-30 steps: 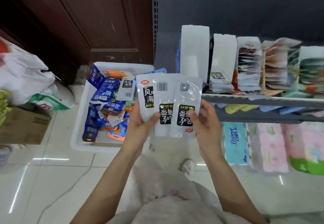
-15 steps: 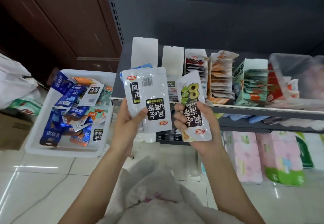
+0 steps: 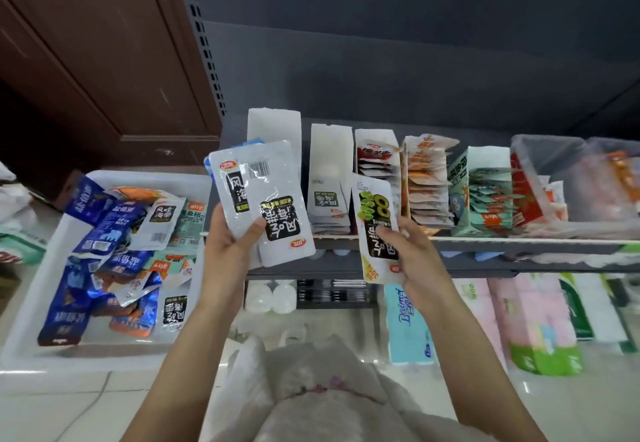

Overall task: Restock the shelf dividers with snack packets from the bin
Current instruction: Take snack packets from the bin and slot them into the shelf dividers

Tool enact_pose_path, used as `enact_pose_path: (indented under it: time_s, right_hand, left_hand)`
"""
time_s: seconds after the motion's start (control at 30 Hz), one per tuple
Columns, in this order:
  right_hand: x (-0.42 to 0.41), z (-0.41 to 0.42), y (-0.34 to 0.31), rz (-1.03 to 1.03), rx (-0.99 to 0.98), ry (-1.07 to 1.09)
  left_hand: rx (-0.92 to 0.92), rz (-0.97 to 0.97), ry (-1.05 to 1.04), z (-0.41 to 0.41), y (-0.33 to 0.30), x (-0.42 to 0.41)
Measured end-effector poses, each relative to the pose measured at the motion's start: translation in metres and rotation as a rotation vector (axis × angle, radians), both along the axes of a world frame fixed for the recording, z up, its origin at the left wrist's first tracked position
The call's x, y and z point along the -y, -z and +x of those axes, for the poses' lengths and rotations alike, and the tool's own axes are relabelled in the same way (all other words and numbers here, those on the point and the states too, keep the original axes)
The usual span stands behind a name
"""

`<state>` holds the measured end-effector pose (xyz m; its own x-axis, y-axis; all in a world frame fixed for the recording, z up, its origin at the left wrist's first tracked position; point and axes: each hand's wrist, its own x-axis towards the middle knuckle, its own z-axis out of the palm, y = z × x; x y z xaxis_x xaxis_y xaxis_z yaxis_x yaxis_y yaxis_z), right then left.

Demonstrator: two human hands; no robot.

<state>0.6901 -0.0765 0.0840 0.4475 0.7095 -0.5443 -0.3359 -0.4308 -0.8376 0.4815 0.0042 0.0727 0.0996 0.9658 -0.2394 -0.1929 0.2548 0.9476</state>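
1. Snack packets: one white-and-yellow packet [image 3: 377,230] pinched upright in the right hand [image 3: 412,254], thumb across its front, remaining fingers curled behind; two white packets [image 3: 266,199] fanned in the left hand [image 3: 228,251], thumb pressed over the front one, fingers closed behind both.
2. Placed in front of the shelf lip: left pair at 11 o'clock of centre, right packet at 1 o'clock, tip overlapping the white-packet divider [image 3: 329,178].
3. Matching stock seen in that divider; taller divider [image 3: 273,126] at 12 o'clock looks mostly hidden behind the left pair, so fill level not readable.
4. Likely next: feeding the right packet into the matching slot, judged from its position.
5. Risk: glossy film sliding from the thumb-only hold on the left, dropping the rear packet to the floor.
6. Risk: packet corner catching a divider wall and tipping the paper sleeve, or landing in the neighbouring red-packet slot [image 3: 377,161].
7. Edges: shelf front rail [image 3: 519,241] running toward 3 o'clock, thin divider tops, dark back panel above.
8. Open room: clear air above the dividers toward 12 o'clock; bin [image 3: 38,289] at 9 o'clock, well apart from both hands, with many packets left.
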Motion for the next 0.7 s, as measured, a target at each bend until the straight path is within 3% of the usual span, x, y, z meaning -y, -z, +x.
enact_pose_path:
  time_s: [0.1,0.13,0.23,0.27,0.4,0.47,0.57,0.7]
  right_hand:
    - [-0.02,0.008,-0.024,0.115,0.154,-0.24]
    - [-0.03,0.008,-0.031,0.12,0.337,-0.293]
    - [-0.057,0.008,-0.036,-0.018,1.213,-0.344]
    - [-0.064,0.006,-0.035,-0.055,1.424,-0.351]
    - [-0.088,-0.015,-0.014,-0.095,1.857,-0.519]
    - [-0.098,-0.025,-0.002,-0.103,1.909,-0.676]
    - [-0.101,-0.031,0.02,-0.145,1.693,-0.889]
    - [-0.086,-0.025,0.025,0.06,1.555,-0.822]
  left_hand:
    - [0.019,0.001,-0.014,-0.004,0.004,-0.011]
    - [0.025,0.001,-0.015,-0.006,0.004,-0.014]
    - [0.023,0.0,-0.015,-0.009,0.005,-0.02]
    - [0.02,-0.006,-0.022,-0.01,0.005,-0.021]
    - [0.002,-0.02,-0.033,-0.009,0.004,-0.025]
    - [-0.003,-0.023,-0.035,-0.009,0.003,-0.026]
    - [-0.004,-0.012,-0.016,-0.008,0.002,-0.029]
    - [-0.002,-0.004,0.008,-0.002,0.003,-0.034]
